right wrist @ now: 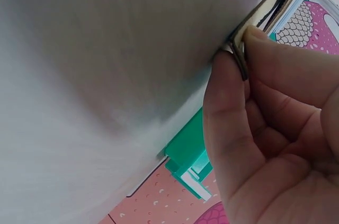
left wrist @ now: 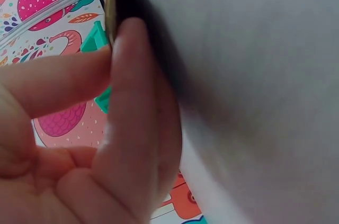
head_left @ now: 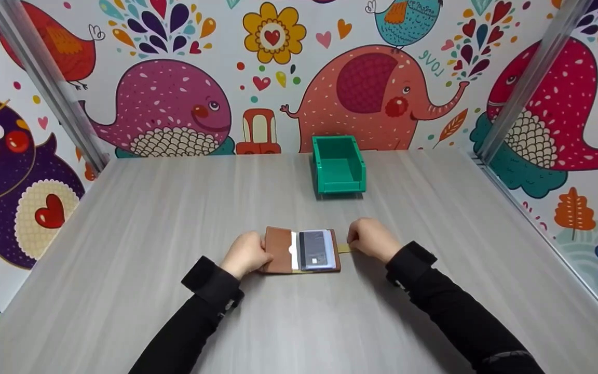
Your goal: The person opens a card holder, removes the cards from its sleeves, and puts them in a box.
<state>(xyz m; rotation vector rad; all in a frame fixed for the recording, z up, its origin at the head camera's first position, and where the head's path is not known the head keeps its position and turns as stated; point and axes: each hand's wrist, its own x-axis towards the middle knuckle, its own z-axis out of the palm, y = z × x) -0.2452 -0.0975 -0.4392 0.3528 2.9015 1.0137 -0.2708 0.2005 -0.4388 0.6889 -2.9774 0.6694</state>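
Observation:
A brown card holder (head_left: 279,249) lies unfolded on the table, its inside facing up. On its right half, clear sleeves hold a dark card (head_left: 313,250); a white edge shows along the fold. My left hand (head_left: 246,255) pinches the left cover between thumb and fingers; in the left wrist view the thumb and fingertips (left wrist: 132,38) meet at its edge. From the right side sticks out a yellowish closure strap (head_left: 345,249). My right hand (head_left: 373,239) pinches that strap near its end, and the right wrist view shows the strap (right wrist: 241,57) bent between thumb and finger.
Farther back, by the wall, stands a green plastic bin (head_left: 339,169) with its low front toward me. The pale wood-look table (head_left: 174,208) is bounded by walls with printed cartoon animals. Metal posts (head_left: 50,88) rise at the back corners.

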